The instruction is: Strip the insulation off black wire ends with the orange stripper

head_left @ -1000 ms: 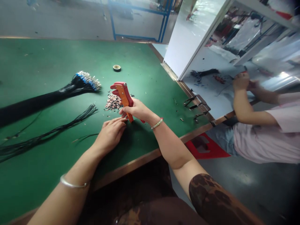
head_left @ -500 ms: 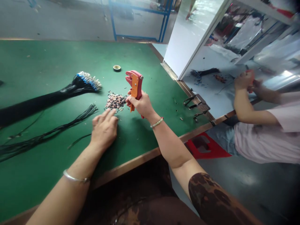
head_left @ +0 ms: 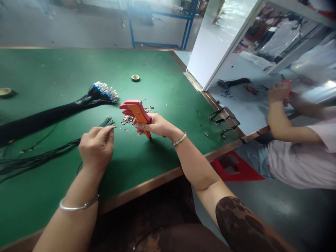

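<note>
My right hand [head_left: 151,126] grips a red and orange wire stripper [head_left: 138,113], its jaws pointing left. Between the thumb and finger of my left hand [head_left: 97,145] is a thin black wire [head_left: 116,127], its tip poking out to the right, a short way left of the tool. Behind the stripper lies a pile of cut wire bits [head_left: 127,119], partly covered by it. A loose bunch of black wires [head_left: 60,148] runs along the table to the left of and behind my left hand. Farther back lies a thick black wire bundle [head_left: 52,112] with blue and silvery ends.
On the green table [head_left: 78,70] are a roll of tape [head_left: 135,78] and another roll [head_left: 5,92] at the left edge. Black clamps [head_left: 223,117] sit on its right edge. A white panel [head_left: 223,38] stands at the back right. A co-worker [head_left: 296,147] handles a red tool at the adjoining table.
My left hand has risen from the tabletop and closed on a black wire. The wire stripper has turned, its jaws swinging left and down towards that hand.
</note>
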The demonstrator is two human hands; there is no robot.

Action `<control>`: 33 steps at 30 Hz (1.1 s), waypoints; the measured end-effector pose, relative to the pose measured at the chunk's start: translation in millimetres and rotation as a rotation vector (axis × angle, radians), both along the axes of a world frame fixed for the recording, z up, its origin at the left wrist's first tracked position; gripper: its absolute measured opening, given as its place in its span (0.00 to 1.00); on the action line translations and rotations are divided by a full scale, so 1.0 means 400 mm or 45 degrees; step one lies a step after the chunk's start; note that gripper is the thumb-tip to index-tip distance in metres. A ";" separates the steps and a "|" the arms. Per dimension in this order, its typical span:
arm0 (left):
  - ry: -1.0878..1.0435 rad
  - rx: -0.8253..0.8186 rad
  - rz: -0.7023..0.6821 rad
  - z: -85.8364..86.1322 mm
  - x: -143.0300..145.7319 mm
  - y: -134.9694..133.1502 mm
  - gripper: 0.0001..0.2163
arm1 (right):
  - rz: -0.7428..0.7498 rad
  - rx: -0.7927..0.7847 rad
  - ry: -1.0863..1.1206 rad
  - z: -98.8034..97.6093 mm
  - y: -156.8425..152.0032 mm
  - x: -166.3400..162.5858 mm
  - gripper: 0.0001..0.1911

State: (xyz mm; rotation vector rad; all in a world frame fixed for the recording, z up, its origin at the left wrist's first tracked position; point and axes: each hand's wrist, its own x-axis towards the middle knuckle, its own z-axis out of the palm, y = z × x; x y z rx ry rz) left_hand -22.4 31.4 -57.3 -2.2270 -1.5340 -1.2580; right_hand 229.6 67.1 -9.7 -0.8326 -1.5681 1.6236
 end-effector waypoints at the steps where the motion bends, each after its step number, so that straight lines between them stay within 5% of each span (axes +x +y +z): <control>1: -0.038 0.007 0.019 0.007 -0.009 0.000 0.10 | -0.007 -0.008 -0.019 0.001 -0.001 0.000 0.10; 6: -0.187 0.057 0.060 0.039 -0.017 -0.010 0.09 | -0.045 -0.066 -0.077 0.012 -0.011 0.001 0.08; 19: -0.195 0.312 -0.066 0.071 -0.005 -0.023 0.06 | 0.315 -0.245 0.120 -0.019 -0.061 -0.051 0.17; 33: -0.175 0.171 -0.162 0.083 0.002 -0.038 0.05 | 0.375 -0.198 -0.019 -0.017 -0.065 -0.054 0.21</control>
